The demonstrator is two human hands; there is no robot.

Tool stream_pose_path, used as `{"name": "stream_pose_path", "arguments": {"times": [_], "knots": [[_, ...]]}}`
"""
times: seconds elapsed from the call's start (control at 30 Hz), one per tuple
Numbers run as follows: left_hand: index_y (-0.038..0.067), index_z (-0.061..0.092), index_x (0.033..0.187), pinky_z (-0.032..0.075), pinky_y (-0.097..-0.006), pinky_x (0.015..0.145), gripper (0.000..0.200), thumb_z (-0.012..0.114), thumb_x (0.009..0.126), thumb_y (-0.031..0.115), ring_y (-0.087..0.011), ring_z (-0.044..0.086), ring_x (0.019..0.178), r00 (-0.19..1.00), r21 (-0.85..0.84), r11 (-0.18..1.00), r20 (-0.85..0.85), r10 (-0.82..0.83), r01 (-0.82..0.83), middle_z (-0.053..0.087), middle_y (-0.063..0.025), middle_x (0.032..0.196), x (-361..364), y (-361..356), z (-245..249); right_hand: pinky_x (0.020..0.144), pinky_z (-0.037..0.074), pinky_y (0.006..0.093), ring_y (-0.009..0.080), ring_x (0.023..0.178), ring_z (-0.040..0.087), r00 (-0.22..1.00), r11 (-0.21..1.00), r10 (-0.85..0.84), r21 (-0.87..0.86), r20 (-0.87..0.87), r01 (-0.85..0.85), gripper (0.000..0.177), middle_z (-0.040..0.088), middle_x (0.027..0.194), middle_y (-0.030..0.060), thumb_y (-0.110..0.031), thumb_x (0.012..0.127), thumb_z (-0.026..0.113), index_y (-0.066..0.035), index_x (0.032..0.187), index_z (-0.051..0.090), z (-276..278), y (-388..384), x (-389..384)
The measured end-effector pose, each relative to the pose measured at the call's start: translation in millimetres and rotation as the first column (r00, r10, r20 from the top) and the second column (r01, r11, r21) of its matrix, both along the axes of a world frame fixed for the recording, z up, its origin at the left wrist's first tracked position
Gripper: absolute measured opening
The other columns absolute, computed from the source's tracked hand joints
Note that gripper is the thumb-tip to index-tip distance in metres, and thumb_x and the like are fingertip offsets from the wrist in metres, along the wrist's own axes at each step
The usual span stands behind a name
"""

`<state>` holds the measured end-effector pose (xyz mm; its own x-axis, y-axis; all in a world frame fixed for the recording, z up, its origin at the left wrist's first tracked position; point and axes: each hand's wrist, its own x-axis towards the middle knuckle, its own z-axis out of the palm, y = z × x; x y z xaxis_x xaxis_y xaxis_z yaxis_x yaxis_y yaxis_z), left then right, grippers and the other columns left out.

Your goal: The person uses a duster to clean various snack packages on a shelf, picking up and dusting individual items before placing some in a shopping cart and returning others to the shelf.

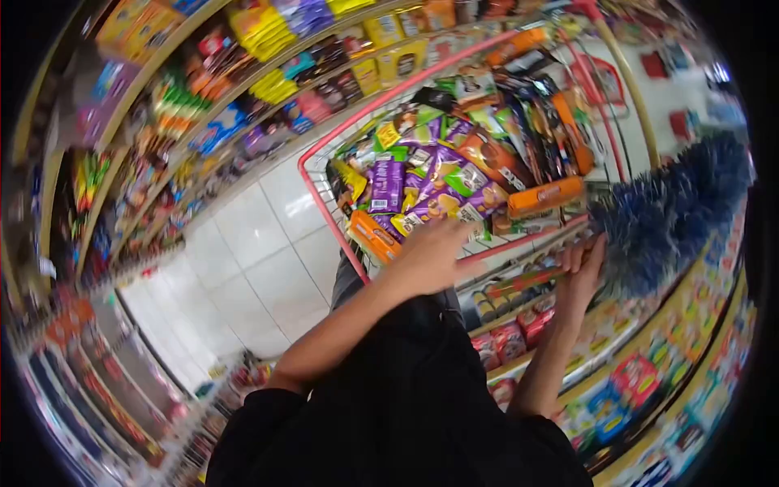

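My left hand point(438, 256) reaches over the near rim of a red-edged wire shopping cart point(319, 197), fingers extended and thumb apart, with nothing visible in it. Its fingertips overlap the purple snack packets point(445, 166) heaped inside. Near my wrist lies an orange packet point(375, 235), and another orange packet point(545, 196) rests farther right along the rim. My right hand point(583, 268) is closed round the handle of a fluffy blue-grey duster point(673, 215), beside the cart's right end. The duster's orange and green handle point(519, 284) points left below the cart.
Shelves of colourful packets point(260, 36) run along the left and far side. More stocked shelves point(625, 385) curve close by on my right. White floor tiles point(251, 219) show left of the cart. A red basket-like item point(604, 85) sits beyond the cart's far end.
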<state>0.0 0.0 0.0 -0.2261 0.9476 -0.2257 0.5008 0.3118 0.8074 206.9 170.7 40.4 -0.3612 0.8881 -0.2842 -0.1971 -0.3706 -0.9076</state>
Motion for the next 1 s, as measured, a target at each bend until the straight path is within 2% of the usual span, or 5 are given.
{"name": "stream_pose_path", "arguments": {"times": [0.17, 0.27, 0.53, 0.77, 1.0], "knots": [[0.0, 0.052, 0.115, 0.047, -0.0357, 0.076, 0.052, 0.067, 0.078, 0.034, -0.0267, 0.06, 0.089, 0.948, 0.039, 0.997, 0.314, 0.053, -0.069, 0.058, -0.0148, 0.101, -58.7, 22.1, -54.2, 0.064, 0.043, 0.0317, 0.0173, 0.064, 0.052, 0.522, 0.866, -0.421, 0.157, 0.742, 0.476, 0.026, 0.054, 0.066, 0.0068, -0.028, 0.092, 0.051, -0.001, 0.091, 0.051, -68.0, -41.2, 90.5], [-0.001, 0.053, 0.115, 0.047, -0.0331, 0.074, 0.058, 0.069, 0.075, 0.038, -0.0241, 0.06, 0.087, 0.969, 0.106, 0.979, 0.192, 0.155, -0.177, 0.059, -0.0129, 0.096, -62.4, 63.8, -93.9, 0.097, 0.033, 0.0388, 0.0327, 0.114, 0.047, 0.332, 0.864, -0.48, 0.372, 0.812, 0.338, 0.049, 0.05, 0.125, 0.0224, -0.025, 0.087, 0.054, 0.009, 0.121, 0.044, -140.9, -153.5, 155.8], [0.003, 0.061, 0.094, 0.044, -0.0363, 0.079, 0.044, 0.071, 0.072, 0.039, -0.0259, 0.055, 0.092, 0.912, 0.19, 0.892, 0.102, 0.397, -0.41, 0.058, -0.0134, 0.087, -49.6, 123.6, -95.8, 0.075, 0.046, 0.0417, 0.0395, 0.088, 0.061, 0.09, 0.852, -0.317, 0.242, 0.944, 0.463, 0.037, 0.063, 0.094, 0.0254, -0.024, 0.078, 0.062, 0.01, 0.094, 0.061, -200.0, -467.6, 111.2], [0.002, 0.057, 0.091, 0.045, -0.026, 0.065, 0.029, 0.067, 0.082, 0.028, -0.0128, 0.055, 0.07, 0.657, 0.316, 0.667, 0.668, 0.349, -0.675, 0.06, -0.0033, 0.084, -113.8, 64.4, 7.5, 0.071, 0.046, 0.043, 0.0421, 0.081, 0.06, -0.065, 0.734, -0.187, 0.184, 0.98, 0.654, 0.034, 0.062, 0.083, 0.0279, -0.022, 0.078, 0.062, 0.012, 0.083, 0.06, -154.2, -467.7, 87.3], [0.013, 0.054, 0.108, 0.04, -0.0364, 0.095, 0.033, 0.049, 0.091, 0.04, -0.0178, 0.053, 0.109, -0.25, -0.084, 0.741, 0.961, -0.116, -0.666, 0.057, -0.0051, 0.113, -211.9, -105.1, -9.7, 0.073, 0.043, 0.0446, 0.0386, 0.077, 0.057, 0.11, 0.724, -0.685, 0.69, 0.72, -0.006, 0.032, 0.062, 0.083, 0.0217, -0.025, 0.083, 0.054, 0.006, 0.081, 0.06, -170.6, -337.7, 169.2]]}}
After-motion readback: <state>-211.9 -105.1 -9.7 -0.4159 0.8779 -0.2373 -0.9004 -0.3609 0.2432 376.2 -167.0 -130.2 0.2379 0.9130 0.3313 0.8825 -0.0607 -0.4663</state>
